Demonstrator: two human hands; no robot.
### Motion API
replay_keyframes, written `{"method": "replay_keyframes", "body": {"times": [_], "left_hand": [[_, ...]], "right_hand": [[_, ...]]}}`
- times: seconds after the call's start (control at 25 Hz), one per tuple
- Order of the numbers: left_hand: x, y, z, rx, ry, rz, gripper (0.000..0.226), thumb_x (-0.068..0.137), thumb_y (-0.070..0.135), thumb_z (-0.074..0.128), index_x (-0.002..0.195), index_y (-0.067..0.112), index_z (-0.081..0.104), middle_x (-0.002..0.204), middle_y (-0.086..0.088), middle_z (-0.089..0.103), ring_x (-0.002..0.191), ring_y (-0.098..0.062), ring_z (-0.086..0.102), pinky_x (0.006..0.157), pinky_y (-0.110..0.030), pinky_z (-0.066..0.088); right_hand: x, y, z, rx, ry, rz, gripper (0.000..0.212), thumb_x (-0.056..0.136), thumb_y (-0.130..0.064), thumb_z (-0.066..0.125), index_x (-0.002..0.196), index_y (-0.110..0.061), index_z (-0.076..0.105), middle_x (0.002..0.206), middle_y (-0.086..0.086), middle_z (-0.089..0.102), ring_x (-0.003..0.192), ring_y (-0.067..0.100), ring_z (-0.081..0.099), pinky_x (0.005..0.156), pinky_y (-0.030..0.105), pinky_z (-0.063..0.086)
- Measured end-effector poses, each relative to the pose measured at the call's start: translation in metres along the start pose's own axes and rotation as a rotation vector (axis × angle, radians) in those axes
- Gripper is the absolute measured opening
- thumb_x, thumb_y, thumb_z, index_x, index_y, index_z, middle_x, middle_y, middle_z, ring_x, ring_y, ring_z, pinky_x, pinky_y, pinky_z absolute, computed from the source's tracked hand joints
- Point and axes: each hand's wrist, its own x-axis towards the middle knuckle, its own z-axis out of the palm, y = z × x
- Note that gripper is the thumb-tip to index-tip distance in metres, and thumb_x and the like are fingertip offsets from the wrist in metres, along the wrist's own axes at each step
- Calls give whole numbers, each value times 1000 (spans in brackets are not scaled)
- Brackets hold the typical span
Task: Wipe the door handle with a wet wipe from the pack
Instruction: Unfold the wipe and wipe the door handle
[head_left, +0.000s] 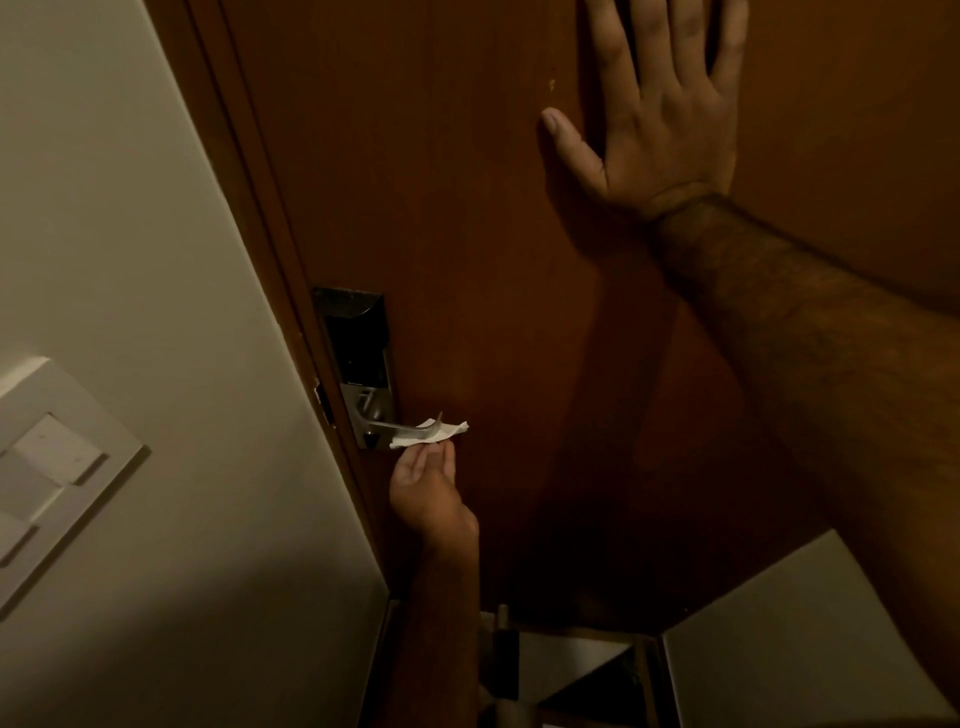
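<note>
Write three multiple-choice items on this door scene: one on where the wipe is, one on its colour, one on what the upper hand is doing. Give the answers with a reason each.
1. Where is the wet wipe?
A. Under the lever of the door handle, held up by the left hand
B. Draped over the wall switch
C. Lying on the floor

2. What colour is the wipe?
A. Blue
B. White
C. Yellow

3. What is the right hand doing?
A. Gripping the lever
B. Holding a pack
C. Lying flat and open against the door

Answers:
1 A, the wipe sits between the fingers and the lever's underside.
2 B, it shows pale white against the brown door.
3 C, the fingers are spread on the panel above the lock, holding nothing.
</note>
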Motion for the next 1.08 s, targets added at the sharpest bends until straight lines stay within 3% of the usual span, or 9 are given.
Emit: {"method": "replay_keyframes", "body": {"times": [0.28, 0.56, 0.76, 0.92, 1.0, 1.08], "left_hand": [[9, -1, -8, 13, -75, 62, 35, 91, 2, 71, 124, -4, 63, 115, -17, 75, 105, -24, 77, 85, -28, 62], [14, -7, -9, -7, -106, 51, 38, 95, 14, 70, 126, -7, 64, 114, -19, 76, 104, -24, 77, 90, -33, 61], [18, 0, -22, -120, -154, -127, 37, 97, 21, 69, 129, 3, 64, 123, -15, 71, 117, -26, 69, 98, -35, 56], [33, 22, -38, -296, -121, -271, 30, 95, 22, 71, 121, 11, 63, 126, -13, 66, 118, -27, 62, 89, -36, 56], [34, 32, -51, -312, -146, -294, 28, 95, 18, 69, 121, 11, 62, 130, -16, 66, 118, -30, 63, 89, -40, 56], [29, 41, -67, -300, -195, -308, 29, 95, 14, 67, 123, 10, 61, 131, -17, 66, 121, -34, 63, 92, -43, 56]], "right_hand": [[0, 0, -1, -8, 0, -1, 76, 108, -69, 31, 161, -15, 42, 160, 17, 49, 148, 39, 45, 119, 66, 31], [1, -3, -4, -9, -19, 10, 77, 108, -69, 31, 160, -15, 44, 160, 18, 49, 148, 39, 45, 119, 66, 32], [1, -4, -6, 6, -62, 18, 77, 108, -69, 30, 158, -13, 46, 156, 19, 53, 145, 40, 49, 119, 65, 33], [2, -3, -6, -51, -3, -4, 74, 108, -68, 34, 149, -12, 57, 137, 19, 67, 126, 37, 65, 110, 61, 46], [1, -5, -8, -45, -66, 3, 75, 109, -69, 32, 153, -13, 52, 144, 20, 62, 134, 38, 60, 114, 62, 41], [0, -6, -14, -15, -182, 22, 77, 109, -70, 26, 162, -16, 39, 160, 19, 47, 149, 39, 43, 121, 64, 29]]}}
